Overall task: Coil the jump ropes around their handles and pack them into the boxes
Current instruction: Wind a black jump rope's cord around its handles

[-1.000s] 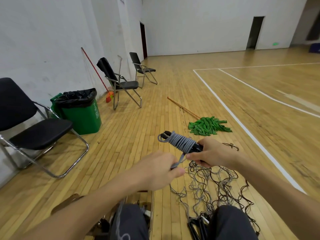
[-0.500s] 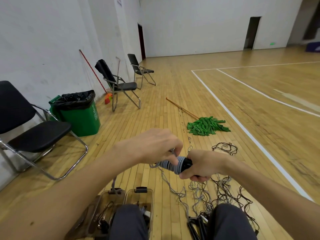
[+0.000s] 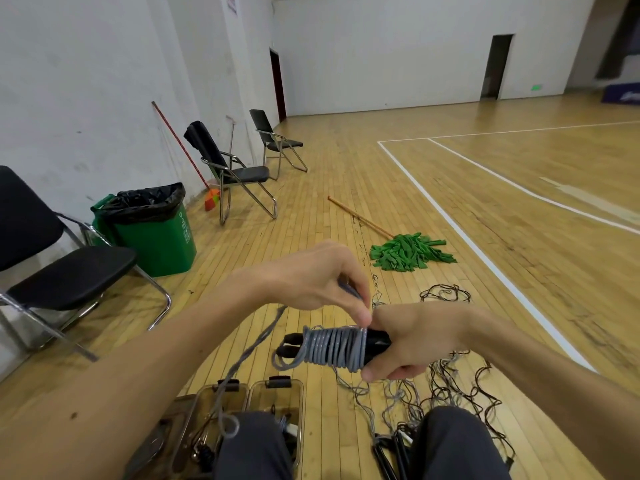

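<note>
Lifted higher now, the left hand pinches grey rope (mid-wrap, seemingly) at frame centre; the right hand clenches the black handles. Next: wind on the slack, then the box below.

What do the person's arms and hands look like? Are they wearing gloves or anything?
No gloves. The left hand and right hand are bare, with no rings showing. The left forearm and right forearm are bare too: no sleeves, watch or bracelet in view. The left forearm has one small dark spot.
</note>
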